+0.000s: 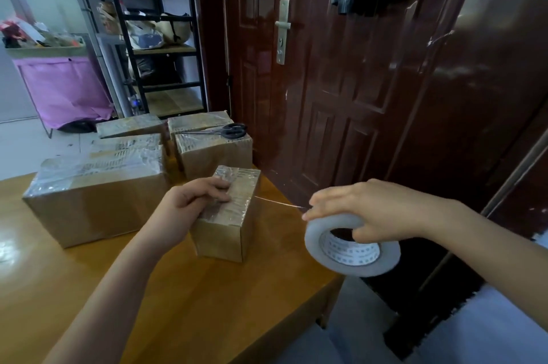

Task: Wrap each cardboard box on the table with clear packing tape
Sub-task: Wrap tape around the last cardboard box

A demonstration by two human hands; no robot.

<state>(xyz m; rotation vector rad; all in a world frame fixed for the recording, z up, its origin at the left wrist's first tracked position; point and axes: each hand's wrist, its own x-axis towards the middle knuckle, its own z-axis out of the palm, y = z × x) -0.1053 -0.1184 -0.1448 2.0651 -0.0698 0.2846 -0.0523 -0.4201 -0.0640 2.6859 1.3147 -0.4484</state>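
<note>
Pressing down with curled fingers, the left hand (194,203) holds the taped top of the small box (226,215) near the table's right edge, while the right hand (360,211) grips the tape roll (351,248) off the edge, a thin strand of tape (278,203) stretched between box and roll. Going left to right, the big box (95,194), the boxes behind (204,138) and this small one all show glossy tape, so the job looks nearly done, though far sides are hidden. Scissors (222,131) lie on a rear box. The wooden table (207,304) stands beside a dark red door (341,82), with shelves (154,37) at the back left.
</note>
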